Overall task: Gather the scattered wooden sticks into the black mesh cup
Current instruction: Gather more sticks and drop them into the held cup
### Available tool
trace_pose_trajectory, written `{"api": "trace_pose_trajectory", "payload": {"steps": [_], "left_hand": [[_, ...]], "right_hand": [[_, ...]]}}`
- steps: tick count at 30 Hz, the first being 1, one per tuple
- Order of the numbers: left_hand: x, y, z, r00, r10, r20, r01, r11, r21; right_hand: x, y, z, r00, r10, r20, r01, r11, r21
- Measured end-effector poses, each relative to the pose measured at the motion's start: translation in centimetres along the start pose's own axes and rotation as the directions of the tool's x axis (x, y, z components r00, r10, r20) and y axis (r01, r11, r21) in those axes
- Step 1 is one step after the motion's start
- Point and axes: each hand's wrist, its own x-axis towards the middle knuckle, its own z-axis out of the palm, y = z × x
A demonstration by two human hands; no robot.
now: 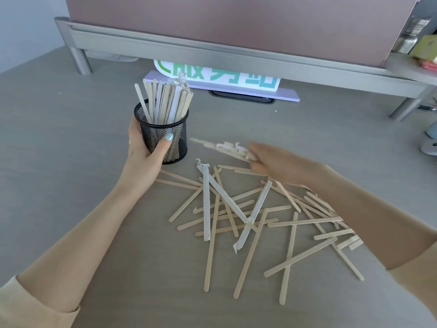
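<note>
Pinching blurred sticks [227, 149], right hand [279, 162] beside black mesh cup [163, 136] clasped by left hand [144, 147].

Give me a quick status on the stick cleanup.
Left hand gripping black mesh cup. Right hand carrying small bundle of sticks cupward. Scattered sticks remain on desk. Path clear.

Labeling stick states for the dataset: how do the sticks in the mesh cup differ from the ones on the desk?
Pose: the sticks in the black mesh cup stand roughly upright and fan out above the rim; the sticks on the desk lie flat.
Arrangement: the cup sticks are bundled tight; the desk sticks are scattered and criss-crossed.
Contact: the left hand grips the cup; the desk pile lies loose, below the right hand.
Shared: both mix bare wood with paper-wrapped sticks.
</note>
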Motion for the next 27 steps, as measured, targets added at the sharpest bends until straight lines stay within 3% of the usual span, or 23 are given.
{"api": "trace_pose_trajectory", "payload": {"steps": [4,7,12,17,21,23,27], "left_hand": [[0.2,-0.3,0.0,1.000,0.007,0.000,-0.007,1.000,-0.003],[0.3,-0.5,0.1,1.000,0.011,0.002,-0.011,1.000,-0.019],[0.4,-0.7,0.1,1.000,0.013,0.002,-0.013,0.999,-0.039],[0.4,-0.6,0.1,1.000,0.011,-0.001,-0.011,0.999,-0.036],[0.5,-0.6,0.1,1.000,0.014,-0.003,-0.014,0.999,-0.043],[0.4,-0.6,0.0,1.000,0.018,-0.001,-0.018,0.999,-0.034],[0.2,-0.4,0.1,0.999,0.033,0.011,-0.033,0.999,-0.014]], "right_hand": [[0.3,-0.1,-1.5,0.973,0.032,-0.229,0.030,0.965,0.261],[1.0,-0.6,-2.8,0.905,0.117,-0.410,0.075,0.902,0.425],[1.8,-1.8,-3.7,0.745,0.365,-0.558,0.291,0.576,0.764],[1.9,-3.0,-4.4,0.532,0.517,-0.670,0.497,0.449,0.742],[1.9,-3.4,-4.9,0.429,0.534,-0.729,0.569,0.467,0.677],[2.0,-3.4,-4.6,0.425,0.542,-0.725,0.554,0.478,0.682],[2.3,-2.8,-3.1,0.507,0.558,-0.657,0.446,0.481,0.754]]}}
